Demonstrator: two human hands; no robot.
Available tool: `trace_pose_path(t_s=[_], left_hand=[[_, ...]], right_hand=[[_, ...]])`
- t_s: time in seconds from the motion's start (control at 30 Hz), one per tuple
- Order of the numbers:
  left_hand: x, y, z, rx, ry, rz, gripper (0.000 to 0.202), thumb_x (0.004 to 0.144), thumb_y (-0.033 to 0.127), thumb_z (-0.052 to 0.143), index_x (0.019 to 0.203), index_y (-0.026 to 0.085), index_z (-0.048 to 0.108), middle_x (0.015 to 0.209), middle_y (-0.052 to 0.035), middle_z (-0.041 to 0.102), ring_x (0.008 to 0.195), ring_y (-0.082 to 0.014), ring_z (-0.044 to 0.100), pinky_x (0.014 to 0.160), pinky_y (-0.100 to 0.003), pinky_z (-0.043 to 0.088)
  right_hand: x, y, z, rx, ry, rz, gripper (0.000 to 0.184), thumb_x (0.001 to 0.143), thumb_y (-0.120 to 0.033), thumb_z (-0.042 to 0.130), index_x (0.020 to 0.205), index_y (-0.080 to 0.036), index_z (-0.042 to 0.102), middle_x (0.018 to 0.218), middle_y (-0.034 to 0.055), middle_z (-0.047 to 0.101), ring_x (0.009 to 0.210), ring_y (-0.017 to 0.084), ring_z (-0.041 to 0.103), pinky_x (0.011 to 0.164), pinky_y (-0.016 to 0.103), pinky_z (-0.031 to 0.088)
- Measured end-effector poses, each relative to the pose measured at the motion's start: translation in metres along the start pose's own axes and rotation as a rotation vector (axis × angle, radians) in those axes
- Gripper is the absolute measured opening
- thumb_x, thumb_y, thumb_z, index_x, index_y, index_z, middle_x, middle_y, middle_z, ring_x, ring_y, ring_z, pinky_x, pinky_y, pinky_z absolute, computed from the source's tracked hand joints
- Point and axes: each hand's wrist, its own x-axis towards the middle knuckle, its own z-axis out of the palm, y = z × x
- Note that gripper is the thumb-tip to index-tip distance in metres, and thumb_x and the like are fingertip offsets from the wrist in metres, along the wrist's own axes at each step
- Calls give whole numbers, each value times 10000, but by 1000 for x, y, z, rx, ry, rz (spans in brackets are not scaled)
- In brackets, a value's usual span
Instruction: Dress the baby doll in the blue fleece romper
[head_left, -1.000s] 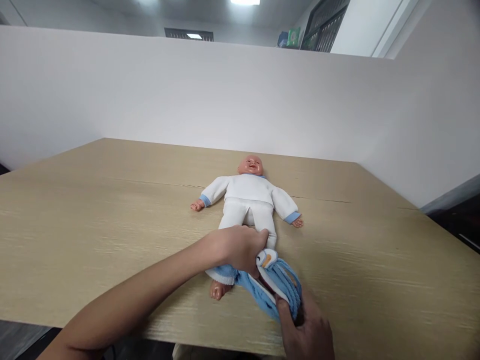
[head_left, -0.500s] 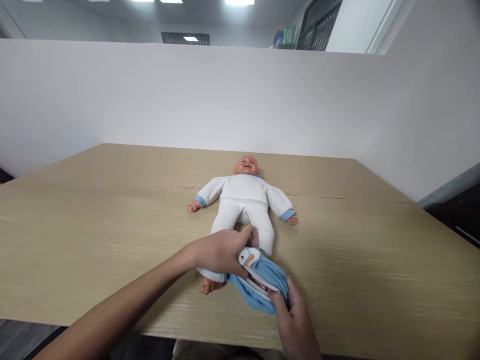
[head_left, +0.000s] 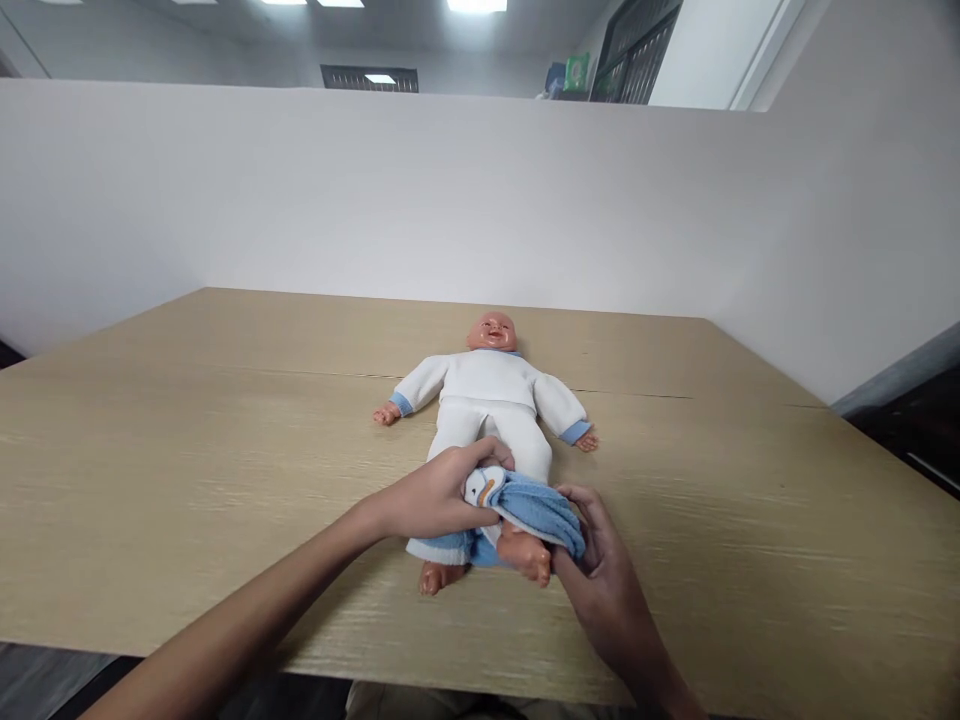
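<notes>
Lying flat, table point(head_left: 187, 450): pale wood board, white partition behind its far edge.
Doll point(head_left: 491, 420): on its back mid-table, long axis running near to far, head far, feet toward the person; white suit with blue cuffs.
Blue garment point(head_left: 536, 508): bunched around the doll's shins, both bare feet poking out at the near end.
Left hand point(head_left: 431, 495): closed on the garment's left edge, beside a small penguin patch.
Right hand point(head_left: 596, 555): fingers curled, pinching the garment's right edge; both hands sit equally close.
</notes>
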Motion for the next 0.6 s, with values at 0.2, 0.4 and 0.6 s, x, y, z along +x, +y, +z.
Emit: trace_pose_path(t_s=[0.2, 0.4, 0.6], left_hand=[[-3, -3, -13, 214, -5, 28, 412, 868, 386, 830, 1195, 211, 652, 1136, -40, 655, 1120, -279, 581, 975, -374, 442], [-14, -15, -29, 272, 13, 47, 425, 875, 494, 852, 1156, 231, 670, 1104, -36, 631, 1107, -265, 542, 1015, -381, 420], [-11, -36, -32, 187, 236, -40, 266, 956, 449, 765, 1018, 212, 662, 972, -1, 604, 925, -201, 548, 852, -332, 430]], right_hand=[[33, -8, -41, -175, -332, -49, 343, 975, -366, 726, 1279, -251, 619, 1187, 79, 695, 1110, 286, 673, 978, 412, 556], [58, -26, -54, -282, -475, -157, 346, 961, -542, 758, 1134, -261, 654, 1058, 46, 599, 955, 247, 584, 833, 361, 501], [111, -18, -38, -157, -375, -96, 322, 1054, -568, 640, 1050, -248, 608, 908, -19, 551, 829, 179, 517, 755, 307, 425]])
